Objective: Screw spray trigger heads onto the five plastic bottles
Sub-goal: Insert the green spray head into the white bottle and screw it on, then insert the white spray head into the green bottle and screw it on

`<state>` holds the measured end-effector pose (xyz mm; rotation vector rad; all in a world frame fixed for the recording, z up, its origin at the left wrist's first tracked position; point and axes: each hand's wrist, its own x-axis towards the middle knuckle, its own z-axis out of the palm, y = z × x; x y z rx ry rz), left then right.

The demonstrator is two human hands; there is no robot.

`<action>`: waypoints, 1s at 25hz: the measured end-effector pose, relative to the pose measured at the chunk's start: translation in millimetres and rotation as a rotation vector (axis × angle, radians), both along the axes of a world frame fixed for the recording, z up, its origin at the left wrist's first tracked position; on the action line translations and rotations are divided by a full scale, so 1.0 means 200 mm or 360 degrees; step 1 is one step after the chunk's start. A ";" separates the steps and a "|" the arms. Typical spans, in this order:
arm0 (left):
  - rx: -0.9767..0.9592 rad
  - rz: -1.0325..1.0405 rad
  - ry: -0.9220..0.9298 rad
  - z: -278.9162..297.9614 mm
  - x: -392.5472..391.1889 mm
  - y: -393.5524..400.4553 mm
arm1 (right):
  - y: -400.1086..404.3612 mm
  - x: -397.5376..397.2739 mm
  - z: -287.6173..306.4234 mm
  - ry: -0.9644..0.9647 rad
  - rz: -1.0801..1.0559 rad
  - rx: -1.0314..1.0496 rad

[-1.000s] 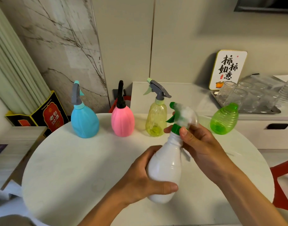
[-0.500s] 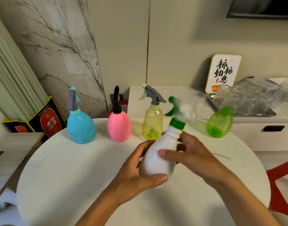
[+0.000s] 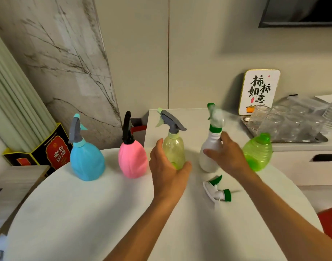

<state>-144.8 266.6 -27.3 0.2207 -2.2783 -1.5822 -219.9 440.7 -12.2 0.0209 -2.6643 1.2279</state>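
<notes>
Five bottles stand in a row at the back of the round white table [image 3: 86, 213]. The blue bottle [image 3: 87, 162], pink bottle [image 3: 132, 161] and yellow bottle [image 3: 173, 149] each carry a trigger head. The white bottle [image 3: 208, 159] stands upright with a blurred green-and-white trigger head [image 3: 215, 117] on its neck. My right hand [image 3: 227, 159] wraps around it from the right. My left hand [image 3: 169, 172] is open, cupped just in front of the yellow bottle's base. The green bottle [image 3: 257, 153] has no head. A loose green-and-white trigger head [image 3: 217, 192] lies on the table below the white bottle.
Behind the table a white counter [image 3: 189, 119] holds a metal tray of clear glasses [image 3: 285, 123] and a sign with characters [image 3: 259, 91]. A black-and-red box [image 3: 52, 151] stands at the back left. A red chair edge [image 3: 331, 219] shows at the right.
The white bottle went from mid-air in both hands to standing in the row between the yellow and green bottles. My left hand let go and shifted left to the yellow bottle.
</notes>
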 end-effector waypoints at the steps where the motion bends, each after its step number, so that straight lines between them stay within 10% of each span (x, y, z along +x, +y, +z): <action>1: -0.0042 0.0042 -0.0005 -0.02 -0.04 0.00 | 0.00 -0.01 -0.05 -0.0031 0.0010 -0.0007; 21: 0.0402 0.0004 -0.0451 -0.04 -0.08 -0.10 | 0.06 0.08 0.02 -0.0386 0.0097 -0.0028; 25: 0.0465 -0.0405 -0.0570 -0.08 0.46 -0.01 | 0.23 0.12 0.21 0.0262 -0.0270 0.0441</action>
